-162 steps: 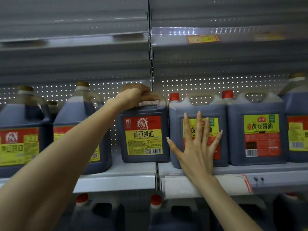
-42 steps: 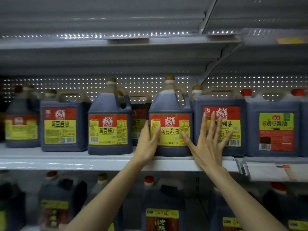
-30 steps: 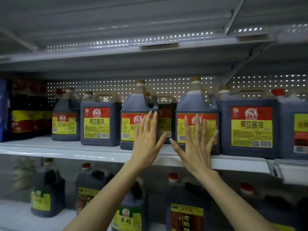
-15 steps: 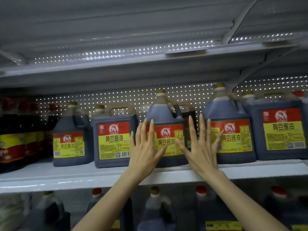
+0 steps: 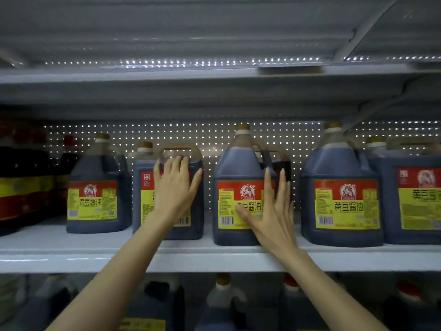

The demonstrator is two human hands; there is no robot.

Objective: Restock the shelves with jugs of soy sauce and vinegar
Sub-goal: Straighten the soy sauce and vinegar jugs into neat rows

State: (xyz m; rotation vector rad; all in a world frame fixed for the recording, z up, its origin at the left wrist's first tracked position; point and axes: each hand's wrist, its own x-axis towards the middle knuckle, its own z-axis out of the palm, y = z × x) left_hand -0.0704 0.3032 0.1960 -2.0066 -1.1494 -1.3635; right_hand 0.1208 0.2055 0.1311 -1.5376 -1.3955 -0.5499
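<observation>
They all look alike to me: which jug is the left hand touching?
The boxy, loop-handled jug under the left hand; the right hand touches a round-shouldered jug.

- Illumination: dim, cool grey-blue overall.
- Source: bright dots show through the perforated back panel [image 5: 214,139]; jugs [image 5: 241,163] stand dark against it.
- Glare: pale streaks on the shelf edge [image 5: 71,260].
- Blur: far-right jug label [image 5: 422,199] smeared; lower level shadowed, soft.
- Distortion: straight lines lean at the upper corners.

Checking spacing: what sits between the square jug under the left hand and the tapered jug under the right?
Nothing; the head view shows only bare shelf and perforated back panel between the square jug and tapered jug.
</observation>
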